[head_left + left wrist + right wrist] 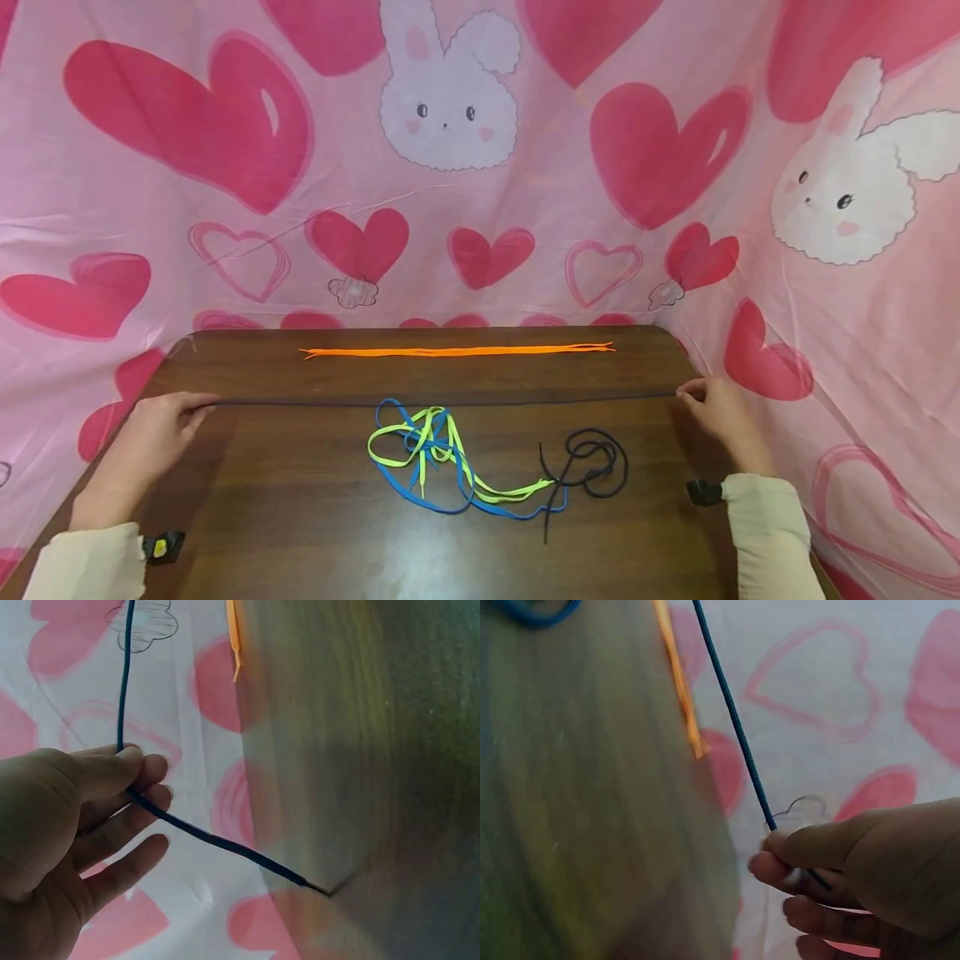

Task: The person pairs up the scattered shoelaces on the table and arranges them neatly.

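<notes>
Left hand and right hand are each pinching near one end of a dark lace, which is being stretched straight across the counter. Orange laces are being shown laid out behind; blue lace and yellow-green lace are being shown tangled in front, beside a coiled black lace. Grip might be lost at the right, only a short tail being left there; blue loops might be snagged by lowering. Pinch points are being covered by fingers; lace-to-counter contact cannot be told.
</notes>
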`<state>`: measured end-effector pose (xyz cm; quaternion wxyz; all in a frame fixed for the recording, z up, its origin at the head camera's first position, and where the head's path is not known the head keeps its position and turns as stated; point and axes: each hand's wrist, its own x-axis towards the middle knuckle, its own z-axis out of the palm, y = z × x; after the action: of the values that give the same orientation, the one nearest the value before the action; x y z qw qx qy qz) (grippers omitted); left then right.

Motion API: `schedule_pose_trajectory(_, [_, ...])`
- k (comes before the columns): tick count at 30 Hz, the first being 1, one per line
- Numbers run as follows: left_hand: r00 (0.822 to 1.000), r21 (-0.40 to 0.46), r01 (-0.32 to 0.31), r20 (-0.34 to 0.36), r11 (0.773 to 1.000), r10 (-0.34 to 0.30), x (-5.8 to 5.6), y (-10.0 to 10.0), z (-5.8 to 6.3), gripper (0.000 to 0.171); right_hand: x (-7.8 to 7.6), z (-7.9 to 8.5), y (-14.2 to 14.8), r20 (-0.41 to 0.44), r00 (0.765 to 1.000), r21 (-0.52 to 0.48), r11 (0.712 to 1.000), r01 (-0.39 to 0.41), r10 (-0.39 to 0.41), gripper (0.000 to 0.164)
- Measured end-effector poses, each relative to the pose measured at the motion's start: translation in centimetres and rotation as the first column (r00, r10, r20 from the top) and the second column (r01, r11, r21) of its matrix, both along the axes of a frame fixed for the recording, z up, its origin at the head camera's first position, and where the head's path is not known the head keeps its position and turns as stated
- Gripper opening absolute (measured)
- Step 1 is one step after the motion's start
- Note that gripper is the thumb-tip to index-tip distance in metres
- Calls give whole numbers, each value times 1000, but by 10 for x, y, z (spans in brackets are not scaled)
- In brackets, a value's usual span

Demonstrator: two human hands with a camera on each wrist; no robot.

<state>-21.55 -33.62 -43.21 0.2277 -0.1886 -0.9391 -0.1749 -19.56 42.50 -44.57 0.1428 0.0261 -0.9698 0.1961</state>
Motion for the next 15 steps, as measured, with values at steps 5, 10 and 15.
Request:
schedule_pose_trajectory(5, [994,-18,-55,95,998,57,0,1,-2,13,-1,-11,7,3,992,-67,989,130,-130,19])
schedule_pose_trajectory(10, [996,-18,-58,60,998,59,-5,0,-7,12,-2,-20,12,2,979,-66,976,206,-206,19])
schedule_pose_trajectory(15, [1000,-7,-22,16,1000,22,-13,0,-11,17,-5,-26,15,-23,978,18,978,208,-207,10])
